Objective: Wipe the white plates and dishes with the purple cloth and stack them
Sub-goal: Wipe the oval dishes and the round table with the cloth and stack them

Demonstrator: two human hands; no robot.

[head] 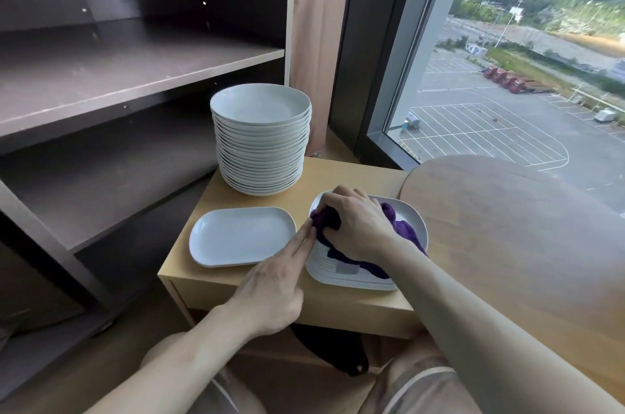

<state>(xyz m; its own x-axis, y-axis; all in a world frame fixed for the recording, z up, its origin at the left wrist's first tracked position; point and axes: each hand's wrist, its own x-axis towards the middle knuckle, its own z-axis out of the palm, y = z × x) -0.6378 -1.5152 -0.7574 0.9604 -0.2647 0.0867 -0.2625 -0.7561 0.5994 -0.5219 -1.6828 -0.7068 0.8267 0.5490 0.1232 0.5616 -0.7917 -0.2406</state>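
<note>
The cloth (406,232) is being gripped by the right hand (358,227), fingers curled round it. It is being pressed on the dish stack (351,280) right of centre and is trailing toward the lower right. The stack's left rim is being touched by two straight fingers of the left hand (270,292). A single dish (236,237) is lying left of it, long axis left-right. Round plates (260,143) are piled behind on the table (355,177).
</note>
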